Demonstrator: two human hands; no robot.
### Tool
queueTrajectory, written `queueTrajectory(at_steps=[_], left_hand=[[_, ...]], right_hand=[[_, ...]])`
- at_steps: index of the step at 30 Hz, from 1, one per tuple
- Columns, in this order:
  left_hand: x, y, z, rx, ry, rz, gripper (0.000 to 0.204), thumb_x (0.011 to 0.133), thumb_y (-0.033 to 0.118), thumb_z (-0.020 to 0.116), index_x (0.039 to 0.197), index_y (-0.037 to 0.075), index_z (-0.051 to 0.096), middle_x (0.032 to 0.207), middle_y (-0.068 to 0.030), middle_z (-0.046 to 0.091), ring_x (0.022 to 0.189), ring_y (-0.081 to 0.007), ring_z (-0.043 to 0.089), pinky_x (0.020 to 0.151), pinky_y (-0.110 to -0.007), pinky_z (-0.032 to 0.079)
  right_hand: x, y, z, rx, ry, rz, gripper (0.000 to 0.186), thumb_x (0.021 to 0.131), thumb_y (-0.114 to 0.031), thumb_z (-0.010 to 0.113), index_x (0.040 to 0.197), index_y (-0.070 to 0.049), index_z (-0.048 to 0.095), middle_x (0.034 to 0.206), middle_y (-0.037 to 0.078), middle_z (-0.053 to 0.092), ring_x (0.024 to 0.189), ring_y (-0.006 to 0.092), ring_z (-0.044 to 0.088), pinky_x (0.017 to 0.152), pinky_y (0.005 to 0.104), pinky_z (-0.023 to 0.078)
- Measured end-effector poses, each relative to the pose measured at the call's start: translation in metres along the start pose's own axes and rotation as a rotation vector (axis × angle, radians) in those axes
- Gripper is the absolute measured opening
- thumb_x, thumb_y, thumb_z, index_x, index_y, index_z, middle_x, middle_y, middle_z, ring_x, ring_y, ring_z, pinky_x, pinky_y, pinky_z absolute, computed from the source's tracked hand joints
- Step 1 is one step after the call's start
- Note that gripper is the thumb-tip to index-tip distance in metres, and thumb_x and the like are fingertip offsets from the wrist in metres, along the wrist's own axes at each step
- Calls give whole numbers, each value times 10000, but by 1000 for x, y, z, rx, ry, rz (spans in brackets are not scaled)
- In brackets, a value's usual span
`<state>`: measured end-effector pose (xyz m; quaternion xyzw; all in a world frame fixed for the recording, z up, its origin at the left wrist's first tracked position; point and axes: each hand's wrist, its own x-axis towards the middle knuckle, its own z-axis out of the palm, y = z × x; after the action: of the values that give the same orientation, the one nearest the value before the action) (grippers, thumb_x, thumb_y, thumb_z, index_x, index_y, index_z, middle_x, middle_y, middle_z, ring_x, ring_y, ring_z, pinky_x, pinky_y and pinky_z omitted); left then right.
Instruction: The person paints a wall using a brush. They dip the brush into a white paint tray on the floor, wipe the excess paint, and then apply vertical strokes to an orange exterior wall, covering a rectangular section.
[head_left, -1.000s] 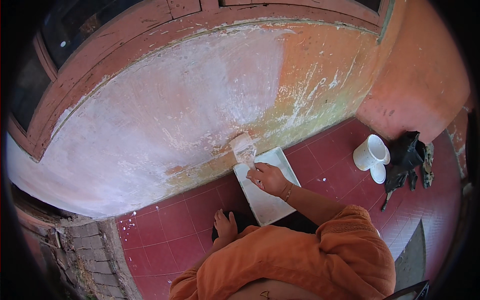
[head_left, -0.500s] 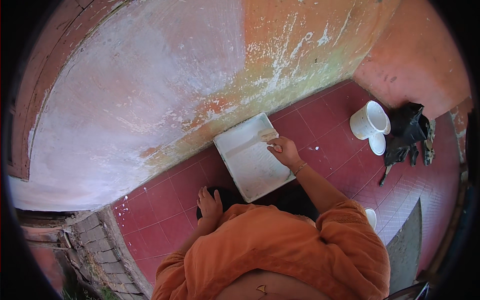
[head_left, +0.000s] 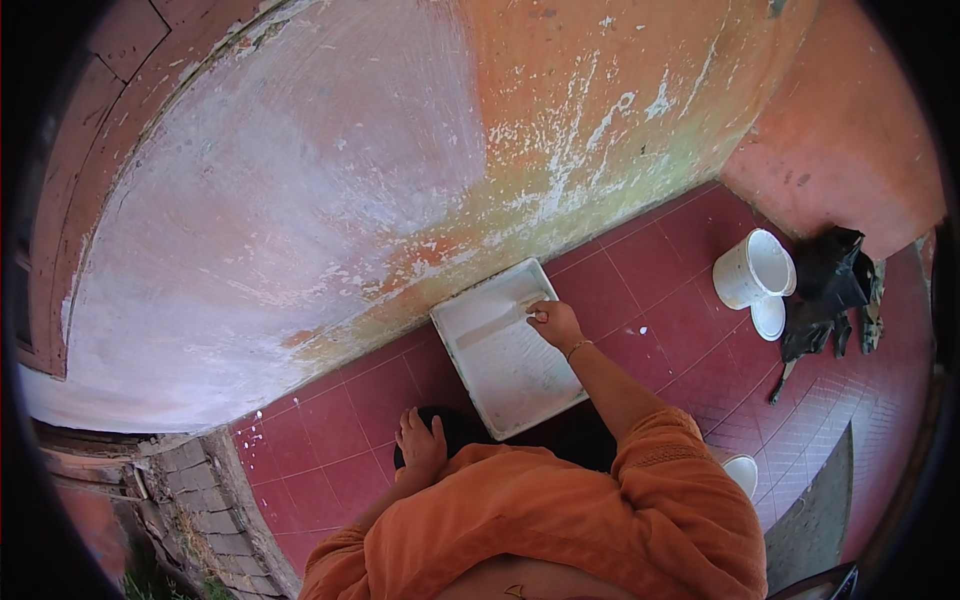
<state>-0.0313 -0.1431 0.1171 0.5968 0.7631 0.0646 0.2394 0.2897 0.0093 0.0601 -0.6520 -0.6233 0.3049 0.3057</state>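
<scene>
My right hand is closed round a paintbrush, its pale bristles lying in the far right part of a white paint tray. Most of the brush handle is hidden by my fingers. The tray rests on the red tiles against the foot of the wall, its inside coated with whitish paint. On my dark-clad left knee lies my left hand, empty, with its fingers stretched out.
Ahead stands a peeling wall, whitish at left and orange at right. A white bucket, a round white lid and a black plastic bag sit at the right. Another white container shows beside my right arm. Paint drops dot the tiles.
The view has tilted up a little, so everything sits lower in the picture. My right hand has moved slightly farther over the tray with the paintbrush; my left hand stays on the knee.
</scene>
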Motion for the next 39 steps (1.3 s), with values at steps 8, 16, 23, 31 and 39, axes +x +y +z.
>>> queueTrajectory(at_steps=[8, 16, 23, 31, 39], left_hand=[[0, 6, -4, 15, -18, -20, 604, 935, 394, 462, 1342, -42, 366, 1405, -243, 361, 1316, -414, 348, 1083, -595, 209], [-2, 8, -2, 11, -7, -13, 612, 932, 398, 464, 1344, -44, 367, 1403, -238, 368, 1313, -409, 354, 1084, -591, 208], [-7, 9, -4, -20, 16, 24, 610, 931, 396, 466, 1345, -41, 368, 1404, -235, 368, 1312, -406, 358, 1085, -590, 210], [-9, 0, -4, -20, 58, 34, 606, 931, 394, 468, 1340, -42, 370, 1405, -241, 361, 1307, -413, 360, 1082, -588, 217], [-9, 3, -5, -7, 64, 22, 617, 921, 397, 478, 1334, -48, 373, 1394, -251, 372, 1298, -412, 370, 1069, -584, 239]], right_hand=[[-3, -6, 1, 81, 61, -12, 235, 711, -244, 756, 885, -92, 717, 836, 145, 682, 805, 331, 649, 746, 387, 521], [-30, -44, -31, 552, 134, 182, 237, 843, -201, 708, 886, 31, 682, 716, 25, 646, 648, 85, 585, 583, 239, 471], [-83, -166, -122, 907, 348, -261, 138, 867, -80, 646, 971, 8, 672, 856, 101, 668, 747, 140, 616, 662, 246, 478], [-44, -290, -194, 451, 683, -993, 298, 734, 10, 719, 1026, -7, 665, 934, 144, 651, 870, 268, 599, 834, 364, 459], [31, -292, -176, 509, 736, -957, 321, 712, 31, 694, 1026, -23, 660, 906, 156, 641, 866, 300, 594, 860, 393, 445]])
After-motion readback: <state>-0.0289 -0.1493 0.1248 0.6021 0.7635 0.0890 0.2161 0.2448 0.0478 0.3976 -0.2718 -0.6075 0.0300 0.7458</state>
